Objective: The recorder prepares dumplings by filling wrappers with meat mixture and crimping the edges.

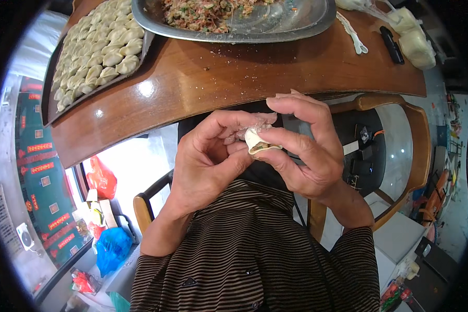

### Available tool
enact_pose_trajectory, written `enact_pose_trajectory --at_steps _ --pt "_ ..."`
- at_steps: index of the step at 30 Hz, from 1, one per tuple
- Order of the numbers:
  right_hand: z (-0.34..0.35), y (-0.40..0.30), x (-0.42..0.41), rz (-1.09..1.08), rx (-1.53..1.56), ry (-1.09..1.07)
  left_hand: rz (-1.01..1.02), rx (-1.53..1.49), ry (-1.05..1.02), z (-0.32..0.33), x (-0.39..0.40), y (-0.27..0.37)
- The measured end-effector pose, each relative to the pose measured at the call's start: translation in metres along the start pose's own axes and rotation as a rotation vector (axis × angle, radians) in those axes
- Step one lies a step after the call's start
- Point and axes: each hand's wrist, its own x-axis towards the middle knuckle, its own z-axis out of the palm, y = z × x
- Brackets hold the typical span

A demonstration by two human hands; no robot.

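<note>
Between both hands, just off the table's near edge, is a partly folded dumpling with filling showing at its open lower side. My left hand supports its left side with thumb and curled fingers. My right hand pinches its right side between thumb and index finger, the other fingers raised. Flour coats the left fingertips. A metal tray at the upper left holds rows of folded dumplings. At the top, a large oval metal platter holds chopped filling.
Flour specks dot the wooden table. At its right lie a white twisted cord, a black object and plastic-wrapped pale dough or wrappers. A wooden chair with a black seat holding small items stands at the right.
</note>
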Motion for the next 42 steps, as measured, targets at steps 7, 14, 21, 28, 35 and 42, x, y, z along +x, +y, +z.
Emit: enact_pose_trajectory --at_steps 7,14,21,28,35,42 --pt "0.007 0.002 -0.003 0.009 0.082 0.073 0.013 0.038 -0.031 0.0 -0.002 0.0" --pt "0.008 0.001 -0.007 0.002 0.061 0.086 0.016 0.018 -0.021 0.005 -0.003 -0.001" --pt "0.014 0.008 -0.008 0.013 0.068 0.08 -0.014 0.097 0.035 0.004 -0.003 0.0" --pt "0.012 0.0 -0.002 -0.007 0.019 0.013 -0.061 0.177 0.049 0.003 -0.004 0.004" --pt "0.017 0.004 -0.002 0.001 0.05 0.032 -0.103 0.258 0.066 0.003 -0.005 0.005" --pt "0.015 0.006 -0.002 -0.029 0.054 -0.001 -0.094 0.215 0.061 0.003 -0.006 0.003"
